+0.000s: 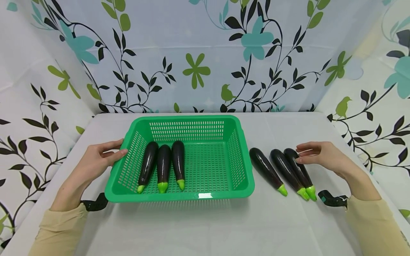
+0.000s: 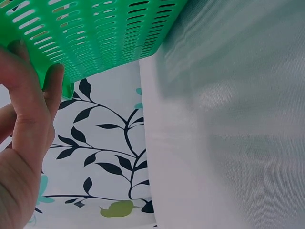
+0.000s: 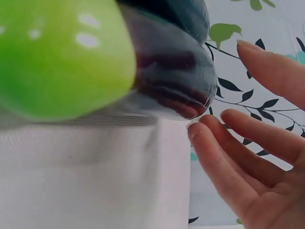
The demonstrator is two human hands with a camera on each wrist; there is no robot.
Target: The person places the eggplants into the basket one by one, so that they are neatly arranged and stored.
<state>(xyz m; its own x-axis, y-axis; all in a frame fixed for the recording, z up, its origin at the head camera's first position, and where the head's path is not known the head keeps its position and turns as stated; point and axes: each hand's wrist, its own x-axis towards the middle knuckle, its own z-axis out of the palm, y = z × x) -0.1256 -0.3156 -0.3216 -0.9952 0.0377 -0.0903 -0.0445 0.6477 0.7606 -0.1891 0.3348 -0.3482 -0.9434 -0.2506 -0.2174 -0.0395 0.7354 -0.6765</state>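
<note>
My left hand (image 1: 99,159) holds the left rim of a green plastic basket (image 1: 179,195), its thumb over the edge; the left wrist view shows the fingers at the slotted basket wall (image 2: 95,43). Inside the basket, on its left side, lie three dark eggplants (image 1: 164,165) with bright green stem ends. Three more eggplants lie on the table to the right of the basket. My right hand (image 1: 320,156) reaches over the rightmost eggplant (image 1: 299,169), fingertips at its dark upper part. In the right wrist view, the thumb and fingers spread around the eggplant's rounded end (image 3: 186,86).
A white cloth covers the table (image 1: 192,227). Patterned fabric (image 1: 198,71) with leaves and flowers hangs behind and at both sides. The other two loose eggplants, the left one (image 1: 266,167) and the middle one (image 1: 285,169), lie between the basket and my right hand.
</note>
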